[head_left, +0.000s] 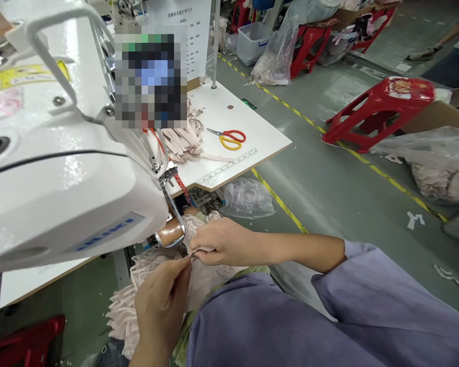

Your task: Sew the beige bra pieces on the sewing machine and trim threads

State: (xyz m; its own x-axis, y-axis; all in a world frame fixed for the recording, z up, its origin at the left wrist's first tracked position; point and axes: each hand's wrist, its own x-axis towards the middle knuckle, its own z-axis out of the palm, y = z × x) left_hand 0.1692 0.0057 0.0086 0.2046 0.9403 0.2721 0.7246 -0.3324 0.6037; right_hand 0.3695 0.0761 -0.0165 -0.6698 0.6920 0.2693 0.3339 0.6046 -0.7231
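Both hands meet over my lap, just in front of the white sewing machine (76,204). My left hand (162,295) pinches the edge of a pale pink lace fabric piece (199,285). Right beside it, my right hand (222,242) is closed on the same edge, knuckles up. Much of the fabric lies under the hands and across my lap. A ruffled heap of similar pale pink fabric (122,311) hangs to the left, below the machine's metal guard (179,224).
On the white table (268,137) lie scissors (231,138) with red and yellow handles, a bundle of pale strips (181,140) and a ruler (227,167). A red stool (382,107) and plastic bags (443,163) stand on the floor to the right.
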